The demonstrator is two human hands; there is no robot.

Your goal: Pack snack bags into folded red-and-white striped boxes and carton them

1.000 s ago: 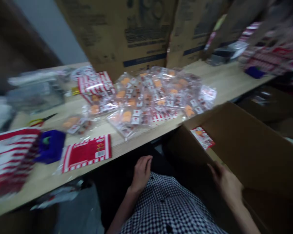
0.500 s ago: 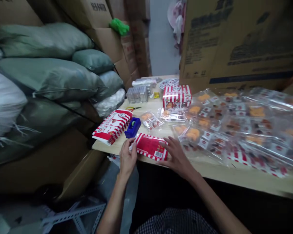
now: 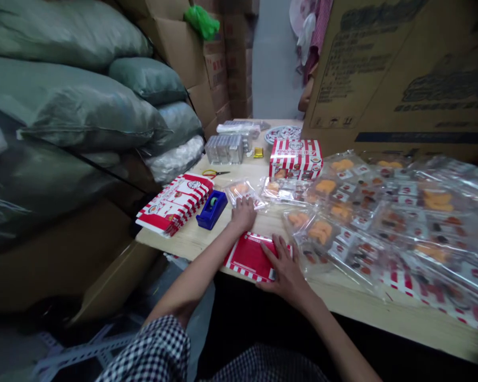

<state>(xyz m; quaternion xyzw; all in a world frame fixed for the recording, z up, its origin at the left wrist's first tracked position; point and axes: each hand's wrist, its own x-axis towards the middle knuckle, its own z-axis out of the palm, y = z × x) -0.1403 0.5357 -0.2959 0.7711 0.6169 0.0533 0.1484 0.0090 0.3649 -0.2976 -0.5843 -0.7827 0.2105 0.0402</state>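
Note:
My right hand (image 3: 283,263) lies flat, fingers spread, on a flat red-and-white striped packet (image 3: 249,257) at the near edge of the wooden table (image 3: 342,297). My left hand (image 3: 244,213) reaches past it and rests on a small clear bag of orange pieces (image 3: 242,191); its fingers curl down on the bag. A blue tape dispenser (image 3: 212,209) stands just left of that hand. Further left lies a stack of folded red-and-white striped boxes (image 3: 175,202).
Many clear bags with orange contents (image 3: 382,212) cover the table's right half. A made-up striped box (image 3: 295,156), yellow-handled scissors (image 3: 215,173) and clear plastic trays (image 3: 225,149) sit further back. Large cardboard cartons (image 3: 402,79) stand behind; grey-green sacks (image 3: 75,111) are piled at left.
My left hand left the striped packet's left end and reached forward onto the small clear bag. My right hand stayed on the packet. The view shifted slightly.

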